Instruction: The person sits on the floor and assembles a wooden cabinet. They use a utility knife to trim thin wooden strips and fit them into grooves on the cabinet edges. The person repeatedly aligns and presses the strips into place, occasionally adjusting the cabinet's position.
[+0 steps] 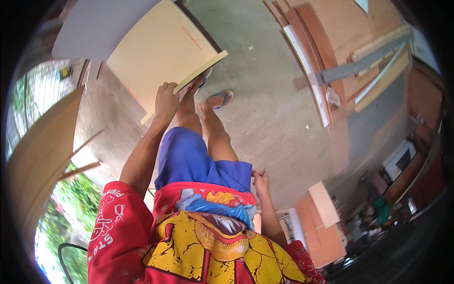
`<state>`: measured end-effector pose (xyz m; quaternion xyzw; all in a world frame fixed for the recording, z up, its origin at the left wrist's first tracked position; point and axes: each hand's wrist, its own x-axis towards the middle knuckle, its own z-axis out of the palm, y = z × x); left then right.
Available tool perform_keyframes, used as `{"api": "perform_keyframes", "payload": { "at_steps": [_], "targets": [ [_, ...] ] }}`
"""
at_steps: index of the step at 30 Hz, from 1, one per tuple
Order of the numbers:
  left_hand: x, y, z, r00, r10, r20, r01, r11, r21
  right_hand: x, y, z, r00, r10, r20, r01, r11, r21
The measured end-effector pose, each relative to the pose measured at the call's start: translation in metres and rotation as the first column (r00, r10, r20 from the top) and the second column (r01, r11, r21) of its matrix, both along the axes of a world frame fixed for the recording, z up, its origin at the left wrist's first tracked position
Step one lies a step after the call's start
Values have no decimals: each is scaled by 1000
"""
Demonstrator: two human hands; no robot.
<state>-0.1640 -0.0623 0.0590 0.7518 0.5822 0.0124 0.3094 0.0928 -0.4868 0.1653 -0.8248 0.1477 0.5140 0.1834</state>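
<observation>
My left hand (166, 101) is closed over the near edge of a pale wooden panel (158, 52). A raised strip (201, 72) runs along that edge, and my hand hides its middle part. Down by the right side of my blue shorts, my right hand (261, 183) has its fingers pinched together. A thin tip seems to stick out of them, too small to name. The panel's top face carries a short reddish mark (191, 38). Its dark side edge faces the floor on the right.
A grey sheet (94, 28) adjoins the panel at the upper left. Wooden boards and strips (321, 52) lie to the right, with a grey bar (343, 71) across them. A curved-looking brown board (45, 156) stands at the left. Wood pieces (319, 232) sit at the lower right.
</observation>
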Motion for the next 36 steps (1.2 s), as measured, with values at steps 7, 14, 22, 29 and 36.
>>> {"api": "perform_keyframes", "payload": {
  "at_steps": [7, 14, 22, 29, 36],
  "targets": [
    [-88, -40, 1, 988, 151, -43, -151, 989, 2, 66, 33, 10, 986, 166, -19, -165, 985, 53],
    [-217, -117, -8, 854, 282, -438, -275, 958, 80, 80, 40, 9, 952, 302, -49, -297, 951, 80],
    [-157, -54, 99, 918, 258, -300, -344, 895, -284, 106, 87, 44, 810, 430, 398, -506, 856, 104],
    [101, 21, 354, 787, 162, 595, 147, 888, -437, 47, 305, 252, 756, 307, 578, -650, 453, 610],
    [168, 40, 420, 647, 403, 648, 264, 679, -685, 55, 338, 325, 807, 175, 565, -582, 403, 706]
  ]
}}
